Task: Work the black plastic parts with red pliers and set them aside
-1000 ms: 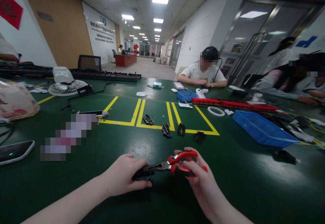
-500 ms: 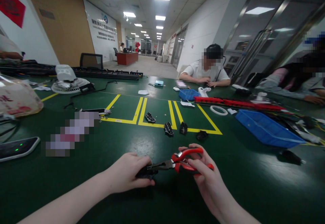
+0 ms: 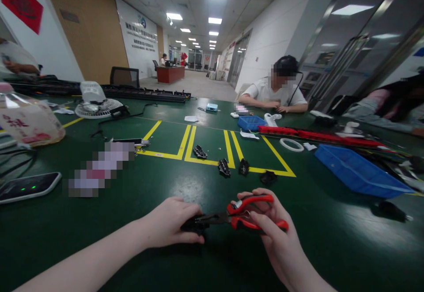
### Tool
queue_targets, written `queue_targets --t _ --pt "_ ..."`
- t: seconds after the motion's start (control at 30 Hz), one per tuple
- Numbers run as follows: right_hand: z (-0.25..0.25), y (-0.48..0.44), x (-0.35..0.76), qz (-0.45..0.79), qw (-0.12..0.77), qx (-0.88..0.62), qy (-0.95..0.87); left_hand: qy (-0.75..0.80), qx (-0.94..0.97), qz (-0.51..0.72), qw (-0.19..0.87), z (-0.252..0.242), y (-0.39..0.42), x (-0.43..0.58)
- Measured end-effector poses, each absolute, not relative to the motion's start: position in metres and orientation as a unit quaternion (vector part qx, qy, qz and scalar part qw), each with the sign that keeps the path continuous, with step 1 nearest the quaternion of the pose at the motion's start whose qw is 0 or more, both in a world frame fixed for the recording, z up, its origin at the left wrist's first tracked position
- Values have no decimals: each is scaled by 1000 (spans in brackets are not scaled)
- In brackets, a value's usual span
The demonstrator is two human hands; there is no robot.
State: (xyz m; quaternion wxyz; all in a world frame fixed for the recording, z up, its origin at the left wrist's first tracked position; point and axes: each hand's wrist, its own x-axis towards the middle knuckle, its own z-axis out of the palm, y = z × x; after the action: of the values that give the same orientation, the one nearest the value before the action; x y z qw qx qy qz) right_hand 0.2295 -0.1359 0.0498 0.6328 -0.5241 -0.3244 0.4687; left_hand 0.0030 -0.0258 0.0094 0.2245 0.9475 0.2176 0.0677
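Between the thumb and fingers of my left hand [image 3: 175, 222] is a small black part [image 3: 196, 224], mostly hidden by the hand. My right hand [image 3: 276, 228] is wrapped around the red handles of a pair of long-nose pliers [image 3: 238, 216]. The pliers point left, their jaws at the black part's right end; whether they grip it I cannot tell. Beyond my hands lie several small black parts, among them one inside the yellow tape [image 3: 200, 152], one on the tape line [image 3: 224, 167] and a dark one farther right [image 3: 268, 177].
A large blue bin [image 3: 359, 172] stands right, a smaller blue bin [image 3: 251, 123] farther back. A white fan [image 3: 96, 104], a bottle [image 3: 31, 119] and a phone-like device [image 3: 31, 187] are at left. Across the green table [image 3: 149, 265] sits a person [image 3: 274, 91].
The whole view has shifted slightly, so things appear a little farther right. The pliers' handles look spread somewhat wider. My left hand still holds the black part.
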Motion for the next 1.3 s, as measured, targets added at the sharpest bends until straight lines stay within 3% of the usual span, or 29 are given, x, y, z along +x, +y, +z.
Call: queue_targets --t 0.47,0.93,1.3 --pt "50 -128 225 505 631 -562 -174 233 940 121 217 10 -30 5" --pt "48 -131 230 479 635 -550 -255 223 940 82 244 7 -23 2" --pt "49 -126 222 516 632 -560 -142 217 925 97 298 13 -23 0"
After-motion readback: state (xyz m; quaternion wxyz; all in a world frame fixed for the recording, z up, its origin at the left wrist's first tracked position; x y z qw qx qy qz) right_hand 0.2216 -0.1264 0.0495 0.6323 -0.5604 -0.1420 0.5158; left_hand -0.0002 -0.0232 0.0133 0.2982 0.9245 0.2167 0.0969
